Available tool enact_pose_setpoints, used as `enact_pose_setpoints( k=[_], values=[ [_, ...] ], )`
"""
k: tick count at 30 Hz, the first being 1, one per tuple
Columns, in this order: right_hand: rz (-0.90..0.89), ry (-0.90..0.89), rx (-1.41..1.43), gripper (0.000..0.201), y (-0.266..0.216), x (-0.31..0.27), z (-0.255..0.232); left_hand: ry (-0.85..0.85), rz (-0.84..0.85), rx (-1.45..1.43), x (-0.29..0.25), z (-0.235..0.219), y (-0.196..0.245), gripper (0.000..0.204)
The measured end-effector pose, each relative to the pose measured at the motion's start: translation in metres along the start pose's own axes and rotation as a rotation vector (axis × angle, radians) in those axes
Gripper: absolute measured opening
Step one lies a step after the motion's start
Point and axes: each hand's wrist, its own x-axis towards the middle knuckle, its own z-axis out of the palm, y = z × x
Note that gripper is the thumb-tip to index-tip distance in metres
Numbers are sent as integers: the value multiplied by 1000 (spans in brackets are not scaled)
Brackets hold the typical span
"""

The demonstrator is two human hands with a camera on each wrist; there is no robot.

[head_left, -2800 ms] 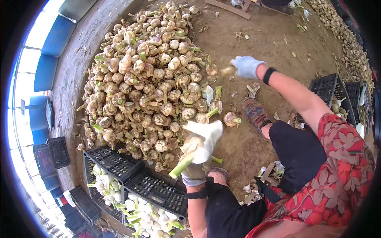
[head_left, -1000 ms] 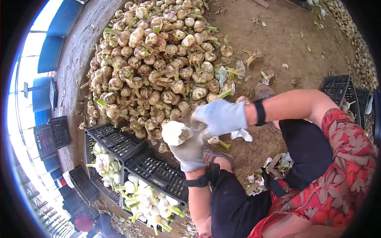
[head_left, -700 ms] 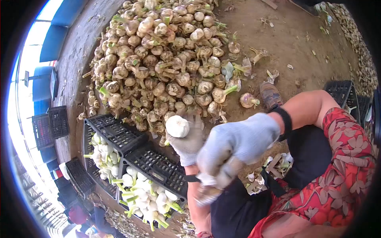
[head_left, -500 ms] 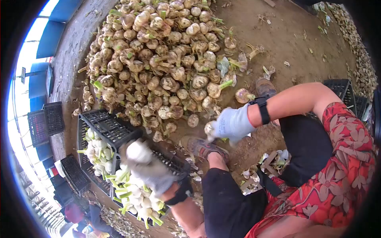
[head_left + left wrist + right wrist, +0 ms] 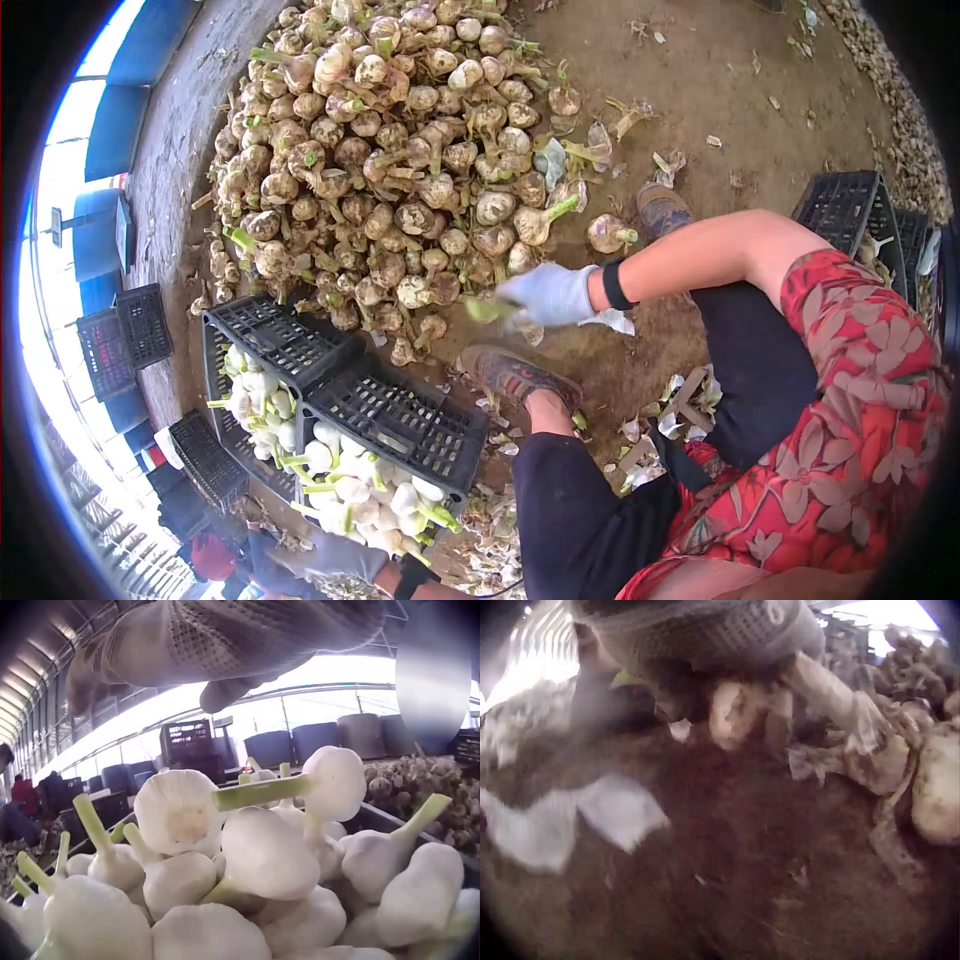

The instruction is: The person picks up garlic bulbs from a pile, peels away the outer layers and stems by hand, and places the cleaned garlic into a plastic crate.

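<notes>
My gloved left hand [image 5: 345, 558] is beside the near corner of a black crate heaped with cleaned white garlic [image 5: 370, 495]. In the left wrist view, that hand [image 5: 217, 645] is over the bulbs with its fingers stretched out, holding nothing. My gloved right hand [image 5: 550, 295] grips a garlic bulb by the pile's edge, its green stalk [image 5: 487, 310] sticking out past the fingers. Blur and the glove hide most of this bulb. A large pile of soil-stained garlic [image 5: 370, 160] lies on the ground ahead.
Two black crates [image 5: 400, 415] stand left of my legs, both with white garlic inside. A shoe [image 5: 520, 375] is below my right hand. Shed skins [image 5: 622, 810] lie on the soil. More crates [image 5: 845, 205] stand at the right.
My left hand has carried a white bulb from over the pile's edge down-left to the crate and let it go. The right hand came back from my lap to the pile and holds another bulb.
</notes>
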Motion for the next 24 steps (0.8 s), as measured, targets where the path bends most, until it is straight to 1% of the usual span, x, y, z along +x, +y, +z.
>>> enact_pose_setpoints(
  k=[2, 3, 4, 6, 7, 8, 9, 10, 11, 12, 13, 14, 15, 16, 18, 20, 21, 24],
  values=[
    [284, 72, 670, 35, -25, 7, -38, -252, -85, -565, -10, 22, 39, 49],
    [244, 110, 818, 43, -39, 6, -58, -426, -286, -795, -25, 36, 74, 51],
    [259, 106, 812, 43, -35, 9, -63, -822, -455, -893, -33, 17, 138, 54],
    [313, 164, 945, 42, -68, 2, -90, -1159, -150, -1039, -60, 23, 208, 78],
    [222, 221, 750, 42, -64, 3, -91, -1143, 13, -1084, -85, 38, 231, 79],
    [136, 274, 554, 41, -60, 5, -92, -1104, 29, -1138, -101, 43, 253, 78],
    [115, 321, 586, 41, -60, 4, -90, -1064, 46, -1192, -117, 48, 275, 77],
    [109, 311, 609, 40, -58, 3, -93, -1005, -83, -1257, -120, 44, 294, 75],
    [105, 303, 636, 40, -60, 0, -98, -987, -226, -1400, -123, 52, 299, 73],
    [100, 294, 662, 40, -63, -4, -103, -985, -221, -1385, -125, 55, 299, 73],
    [161, 225, 660, 38, -67, -7, -109, -977, -219, -1372, -127, 57, 298, 73],
    [133, 171, 687, 37, -64, -9, -111, -968, -221, -1358, -128, 57, 296, 74],
    [103, 119, 712, 37, -60, -10, -114, -917, -153, -1349, -127, 56, 295, 64],
    [72, 67, 739, 36, -57, -10, -118, -874, -114, -1288, -124, 53, 295, 61],
    [75, -20, 678, 33, -52, -12, -129, -933, -160, -1355, -120, 51, 296, 60],
    [81, -99, 617, 31, -48, -14, -141, -992, -206, -1427, -125, 55, 290, 66],
    [18, -141, 706, 30, -45, -15, -143, -1023, -230, -1465, -127, 58, 288, 68],
    [35, -181, 970, 36, -55, -32, -152, -992, -462, -1639, -121, 63, 285, 66]
  ],
)
